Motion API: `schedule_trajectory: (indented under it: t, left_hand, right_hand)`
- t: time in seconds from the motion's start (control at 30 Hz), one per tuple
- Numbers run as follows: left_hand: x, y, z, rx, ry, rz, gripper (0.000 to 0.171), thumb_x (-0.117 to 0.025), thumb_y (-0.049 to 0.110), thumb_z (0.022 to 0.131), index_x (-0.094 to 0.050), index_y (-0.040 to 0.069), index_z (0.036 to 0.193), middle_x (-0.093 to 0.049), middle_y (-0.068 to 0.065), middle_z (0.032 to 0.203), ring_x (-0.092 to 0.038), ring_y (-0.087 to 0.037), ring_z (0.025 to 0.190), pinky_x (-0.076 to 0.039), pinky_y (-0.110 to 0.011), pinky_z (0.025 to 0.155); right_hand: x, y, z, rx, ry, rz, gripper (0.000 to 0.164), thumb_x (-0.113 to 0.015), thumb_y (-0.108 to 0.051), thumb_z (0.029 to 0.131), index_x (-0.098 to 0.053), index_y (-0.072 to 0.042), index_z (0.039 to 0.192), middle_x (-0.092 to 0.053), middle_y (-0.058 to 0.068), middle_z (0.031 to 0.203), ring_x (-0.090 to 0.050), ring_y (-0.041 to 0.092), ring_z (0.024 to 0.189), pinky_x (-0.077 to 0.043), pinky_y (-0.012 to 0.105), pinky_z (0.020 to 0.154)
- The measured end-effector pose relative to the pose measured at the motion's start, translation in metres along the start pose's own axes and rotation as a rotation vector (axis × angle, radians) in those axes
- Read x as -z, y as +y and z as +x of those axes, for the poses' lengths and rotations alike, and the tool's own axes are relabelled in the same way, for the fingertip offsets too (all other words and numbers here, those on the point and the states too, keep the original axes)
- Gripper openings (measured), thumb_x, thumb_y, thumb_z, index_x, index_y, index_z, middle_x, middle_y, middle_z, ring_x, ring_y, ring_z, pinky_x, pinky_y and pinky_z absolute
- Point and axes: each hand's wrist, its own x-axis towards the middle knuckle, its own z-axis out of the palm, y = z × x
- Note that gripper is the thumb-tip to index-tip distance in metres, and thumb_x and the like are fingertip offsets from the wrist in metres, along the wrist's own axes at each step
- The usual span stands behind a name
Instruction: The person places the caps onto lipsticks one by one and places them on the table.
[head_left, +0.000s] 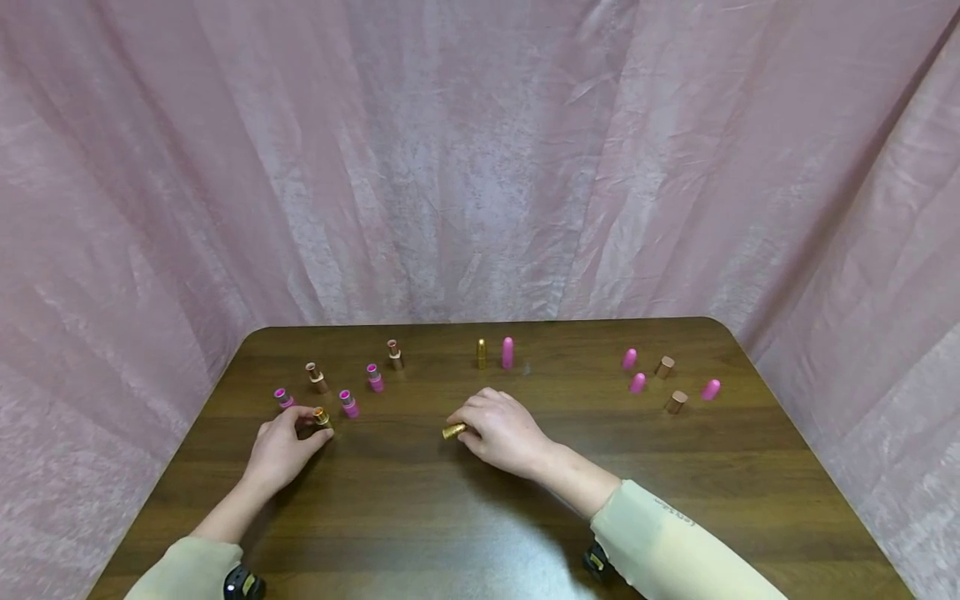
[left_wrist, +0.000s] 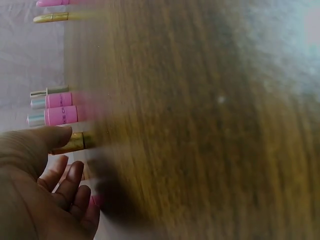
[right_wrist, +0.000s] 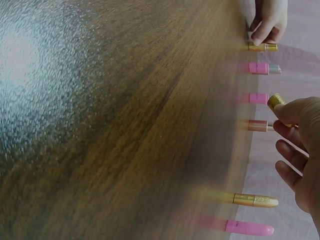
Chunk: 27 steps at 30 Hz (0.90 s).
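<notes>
My left hand (head_left: 279,450) pinches an uncapped gold lipstick tube (head_left: 322,417) between thumb and fingers, upright at the table surface. In the left wrist view the thumb lies along this gold tube (left_wrist: 75,142). Nearer the middle, my right hand (head_left: 501,432) holds a gold lipstick cap (head_left: 453,431) tilted sideways above the table, thumb and fingertips around it. The same cap (right_wrist: 275,101) shows in the right wrist view, its far end hidden by the fingers. Around the left hand stand uncapped pink tubes (head_left: 349,405) and rose-gold tubes (head_left: 317,377).
A gold lipstick (head_left: 482,354) and a pink lipstick (head_left: 507,353), both capped, stand at the back middle of the wooden table (head_left: 420,517). To the right are loose pink caps (head_left: 637,383) and rose-gold caps (head_left: 677,402). A pink curtain (head_left: 480,167) hangs behind the table.
</notes>
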Motion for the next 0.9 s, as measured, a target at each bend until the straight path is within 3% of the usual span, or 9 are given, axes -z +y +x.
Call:
schedule_trajectory:
  t: [0.3, 0.57, 0.7, 0.9]
  left_hand:
    - [-0.002, 0.002, 0.001, 0.048, -0.022, 0.043, 0.045, -0.074, 0.032, 0.094, -0.064, -0.002, 0.122, -0.068, -0.023, 0.120, -0.051, -0.052, 0.115, -0.039, -0.066, 0.092]
    - [0.004, 0.005, -0.002, 0.049, -0.015, 0.041, 0.040, -0.077, 0.037, 0.092, -0.065, 0.003, 0.109, -0.069, -0.019, 0.113, -0.054, -0.043, 0.110, -0.045, -0.057, 0.086]
    - [0.012, 0.017, -0.005, -0.004, 0.010, 0.073, 0.034, -0.079, 0.033, 0.089, -0.065, 0.007, 0.106, -0.070, -0.013, 0.106, -0.056, -0.038, 0.106, -0.045, -0.053, 0.081]
    - [0.017, 0.041, -0.010, -0.141, 0.052, 0.103, 0.022, -0.081, 0.018, 0.081, -0.068, 0.012, 0.098, -0.072, -0.007, 0.099, -0.060, -0.039, 0.104, -0.045, -0.056, 0.087]
  right_hand:
    - [-0.001, 0.002, -0.001, -0.013, -0.014, -0.011, 0.023, -0.079, -0.017, 0.089, -0.078, -0.021, 0.111, -0.074, -0.011, 0.105, -0.062, 0.014, 0.101, -0.049, 0.033, 0.091]
    - [0.004, 0.009, -0.008, -0.052, -0.026, 0.024, 0.024, -0.079, -0.018, 0.089, -0.078, -0.021, 0.113, -0.073, -0.010, 0.106, -0.062, 0.014, 0.102, -0.050, 0.034, 0.090]
    - [0.010, 0.016, -0.013, -0.072, -0.006, 0.043, 0.024, -0.079, -0.016, 0.089, -0.078, -0.020, 0.112, -0.073, -0.010, 0.105, -0.062, 0.014, 0.101, -0.050, 0.034, 0.091]
    - [0.020, 0.028, -0.023, -0.121, 0.039, 0.079, 0.023, -0.080, -0.013, 0.087, -0.078, -0.017, 0.110, -0.073, -0.009, 0.104, -0.062, 0.015, 0.104, -0.051, 0.035, 0.092]
